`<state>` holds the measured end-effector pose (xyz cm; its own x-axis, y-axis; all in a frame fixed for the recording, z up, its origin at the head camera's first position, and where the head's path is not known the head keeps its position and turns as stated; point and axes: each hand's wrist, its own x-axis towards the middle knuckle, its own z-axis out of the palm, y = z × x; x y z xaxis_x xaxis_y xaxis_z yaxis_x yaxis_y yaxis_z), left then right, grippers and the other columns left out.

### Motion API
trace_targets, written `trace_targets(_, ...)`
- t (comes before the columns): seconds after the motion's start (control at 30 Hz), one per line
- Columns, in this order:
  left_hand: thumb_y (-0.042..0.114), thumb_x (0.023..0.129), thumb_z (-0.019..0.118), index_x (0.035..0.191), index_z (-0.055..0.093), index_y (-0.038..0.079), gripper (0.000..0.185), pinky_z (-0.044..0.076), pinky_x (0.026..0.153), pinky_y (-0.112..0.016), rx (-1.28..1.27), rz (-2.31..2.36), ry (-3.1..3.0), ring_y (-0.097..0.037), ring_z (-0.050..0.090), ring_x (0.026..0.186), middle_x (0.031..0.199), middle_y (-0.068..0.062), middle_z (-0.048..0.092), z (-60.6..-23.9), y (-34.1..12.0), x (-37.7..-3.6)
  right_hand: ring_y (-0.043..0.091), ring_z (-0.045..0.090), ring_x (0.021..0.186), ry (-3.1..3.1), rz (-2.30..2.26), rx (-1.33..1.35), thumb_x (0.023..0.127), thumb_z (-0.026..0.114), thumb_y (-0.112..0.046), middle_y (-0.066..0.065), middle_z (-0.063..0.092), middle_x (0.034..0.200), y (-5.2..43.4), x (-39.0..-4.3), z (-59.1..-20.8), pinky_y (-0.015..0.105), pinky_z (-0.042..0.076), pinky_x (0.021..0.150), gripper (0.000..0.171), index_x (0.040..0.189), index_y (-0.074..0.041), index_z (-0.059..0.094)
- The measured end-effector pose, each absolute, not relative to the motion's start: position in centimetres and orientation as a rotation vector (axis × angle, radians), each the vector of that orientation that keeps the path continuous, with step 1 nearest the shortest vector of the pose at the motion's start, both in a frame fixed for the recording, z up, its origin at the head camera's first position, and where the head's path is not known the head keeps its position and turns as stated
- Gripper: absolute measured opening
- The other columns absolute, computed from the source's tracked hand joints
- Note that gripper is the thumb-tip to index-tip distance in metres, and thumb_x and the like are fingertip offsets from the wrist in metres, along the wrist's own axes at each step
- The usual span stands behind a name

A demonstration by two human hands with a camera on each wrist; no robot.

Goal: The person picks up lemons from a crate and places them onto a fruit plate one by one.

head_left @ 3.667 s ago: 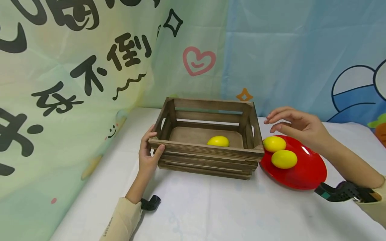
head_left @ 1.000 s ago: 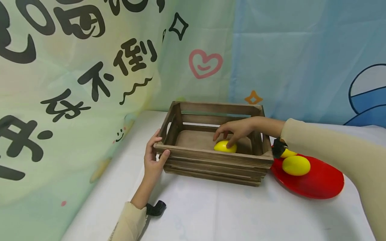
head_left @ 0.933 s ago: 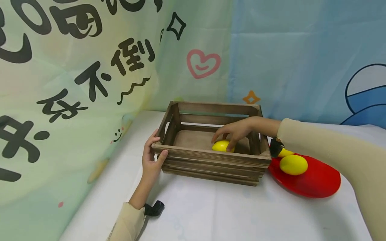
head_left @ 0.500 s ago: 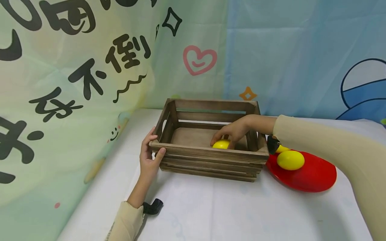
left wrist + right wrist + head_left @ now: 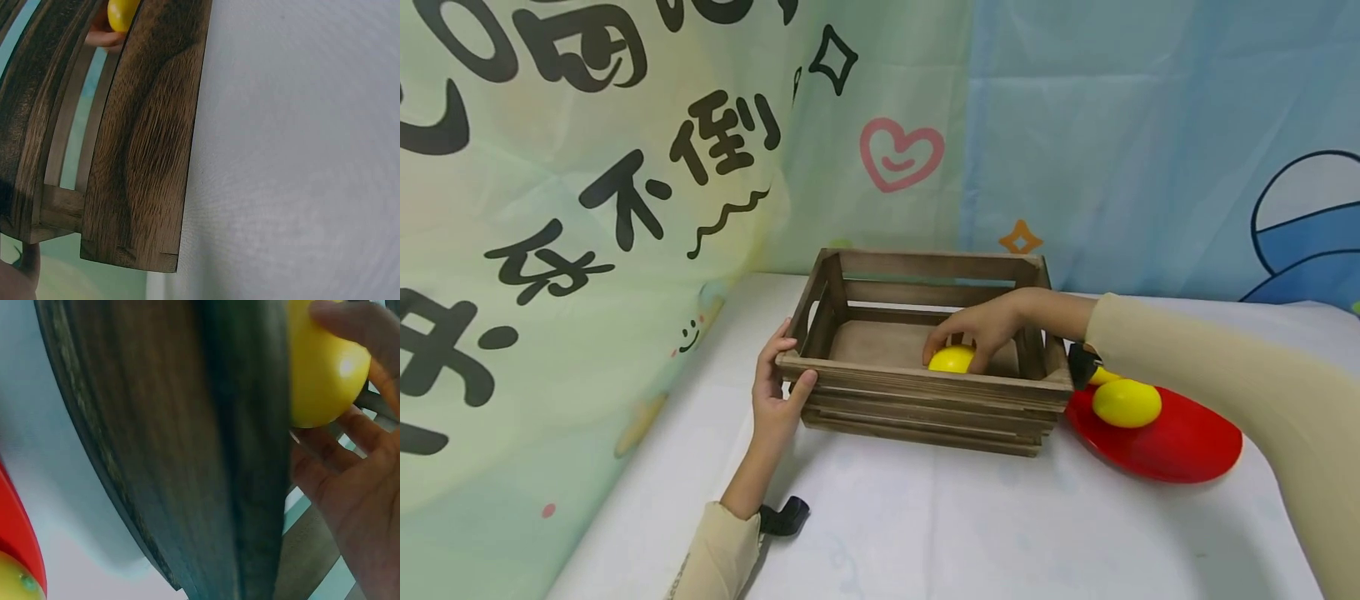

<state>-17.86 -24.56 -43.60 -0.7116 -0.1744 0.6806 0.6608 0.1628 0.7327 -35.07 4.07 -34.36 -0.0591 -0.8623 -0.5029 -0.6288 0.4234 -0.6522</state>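
Observation:
A yellow lemon (image 5: pixel 951 359) is inside the brown slatted wooden crate (image 5: pixel 917 385), near its front wall. My right hand (image 5: pixel 985 323) reaches over the crate's right end and grips that lemon, fingers on its far side and thumb on the near side. In the right wrist view the lemon (image 5: pixel 328 369) shows between thumb and fingers. My left hand (image 5: pixel 777 400) holds the crate's front left corner, thumb on the front rail. The left wrist view shows the crate's slats (image 5: pixel 150 137) close up, with part of the lemon (image 5: pixel 120 14) through a gap.
Right of the crate lies a red plate (image 5: pixel 1195 446) on the white-covered table (image 5: pixel 880 525). One lemon (image 5: pixel 1126 403) on it is in full view; another lemon (image 5: pixel 1103 377) is mostly hidden behind the right wrist's black strap. A printed cloth backdrop (image 5: pixel 1075 150) rises behind.
My right hand has moved from above the red plate into the crate, and its fingers have closed around the lemon there. My left hand stays on the crate's corner.

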Motion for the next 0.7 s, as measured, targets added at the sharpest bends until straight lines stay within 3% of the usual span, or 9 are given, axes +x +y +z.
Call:
trace_targets(0.13,0.029,0.094,0.067,0.123,0.043,-0.007,0.052,0.027,0.114,-0.034,-0.465,-1.622,-1.776,-0.026,0.030,0.144,0.153,-0.019,0.035,-43.5,-24.8,-17.9,0.025,0.052,0.111,1.833,-0.414,-1.342,0.085,0.073,-0.013,0.006,0.054,0.127,3.7,-35.2,-33.9,0.039,0.048,0.091,0.057,0.137,-0.009,0.050)
trace_targets(0.33,0.029,0.093,0.067,0.123,0.043,-0.007,0.052,0.028,0.113,-0.032,-0.475,-1.613,-1.758,-0.025,0.030,0.143,0.152,-0.017,0.037,-43.6,-24.9,-17.9,0.025,0.053,0.113,1.893,-0.554,-1.433,0.083,0.074,-0.018,0.009,0.053,0.131,3.6,-35.0,-33.4,0.039,0.049,0.090,0.061,0.138,-0.004,0.051)
trace_targets(0.7,0.026,0.094,0.066,0.123,0.044,-0.006,0.048,0.029,0.113,-0.032,-0.472,-1.595,-1.795,-0.025,0.031,0.143,0.152,-0.019,0.036,-43.7,-24.5,-17.9,0.029,0.050,0.107,1.870,-0.782,-1.423,0.086,0.070,-0.008,0.020,0.047,0.138,4.8,-34.7,-32.7,0.040,0.049,0.090,0.058,0.137,0.003,0.046)
